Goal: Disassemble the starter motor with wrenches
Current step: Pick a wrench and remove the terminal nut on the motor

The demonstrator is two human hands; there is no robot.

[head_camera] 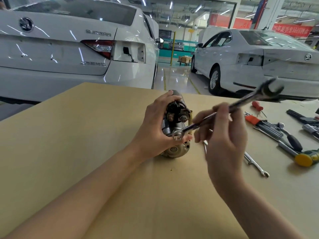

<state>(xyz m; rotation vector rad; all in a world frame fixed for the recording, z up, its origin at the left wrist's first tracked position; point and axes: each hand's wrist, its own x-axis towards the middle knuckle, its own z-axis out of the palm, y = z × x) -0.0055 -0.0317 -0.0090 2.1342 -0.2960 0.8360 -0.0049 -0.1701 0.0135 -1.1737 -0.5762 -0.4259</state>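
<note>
- Starter motor (176,118) sits near the middle of the frame on the tan tabletop (86,152), lying with its rounded end cap toward the viewer and its dark terminal end, with two studs and nuts, turned up.
- Left hand (155,128) wraps round the motor's left side, fingers curled over the far top of the housing and thumb reaching across the near part, so it grips the motor firmly.
- Combination wrench (224,111) runs on a slant from lower left to upper right; its ring end lies against the motor's body just by the left thumb, and its open-jaw end is blurred, up in the right of the frame.
- Right hand (222,133) pinches the wrench's shank near its middle, fingers curled about it, the back of the hand toward the viewer.
- Small open-end wrench (255,163) lies flat on the table to the right of that hand, well apart from the motor.
- Further right lie a set of hex keys in an orange holder (264,124), a hammer with a yellow and green head (305,157), and a red-handled screwdriver (257,106) near the table's far edge.
- More dark tools lie at the right edge; I cannot tell what they are.
- Beyond the table, a white car (69,49) fills the upper left, its rear toward us, and a second white car (259,57) stands in the upper right on a glossy workshop floor.
</note>
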